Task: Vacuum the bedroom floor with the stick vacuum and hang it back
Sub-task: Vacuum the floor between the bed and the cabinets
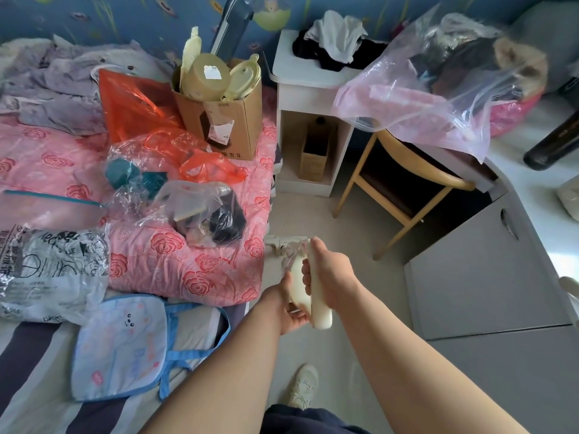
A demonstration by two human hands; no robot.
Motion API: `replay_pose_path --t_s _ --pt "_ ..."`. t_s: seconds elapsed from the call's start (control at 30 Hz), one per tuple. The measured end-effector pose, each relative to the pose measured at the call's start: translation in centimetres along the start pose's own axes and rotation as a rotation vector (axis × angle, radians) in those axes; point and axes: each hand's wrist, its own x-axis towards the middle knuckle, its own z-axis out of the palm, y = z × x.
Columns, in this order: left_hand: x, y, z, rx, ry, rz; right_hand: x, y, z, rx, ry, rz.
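Beside bed [175, 261], left hand [293, 313], right hand [330, 270] gripping stick vacuum [321, 310]

This was clearly somebody's bedroom. A bed [31, 386] with a pink rose quilt [194, 277] took up the left side, a white nightstand [300, 95] stood beside it, and cartoon wallpaper [141, 17] ran along the back.

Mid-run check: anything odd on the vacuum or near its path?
Yes. Crinkled clear plastic film seems to cling round the stick vacuum just ahead of its handle, which is odd for a tool in use. A big clear bag of clothes sags over the back of the wooden chair, beside the open floor.
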Motion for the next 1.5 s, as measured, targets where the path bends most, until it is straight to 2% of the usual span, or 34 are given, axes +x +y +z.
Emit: replay_pose_path --t_s 0.77,1.17,1.5 --pt "-4.6 -3.9 -3.8 0.018 -0.003 -0.095 -4.9 5.1 -0.4 -0.040 -0.069 -0.005" --pt "-7.3 -7.6 -6.9 0.069 -0.032 -0.208 -9.1 10.3 -1.4 -0.067 -0.052 -0.027" --pt "-7.0 -8.7 -7.8 0.028 -0.073 -0.230 -10.1 11.0 -1.8 -0.088 -0.038 -0.041"
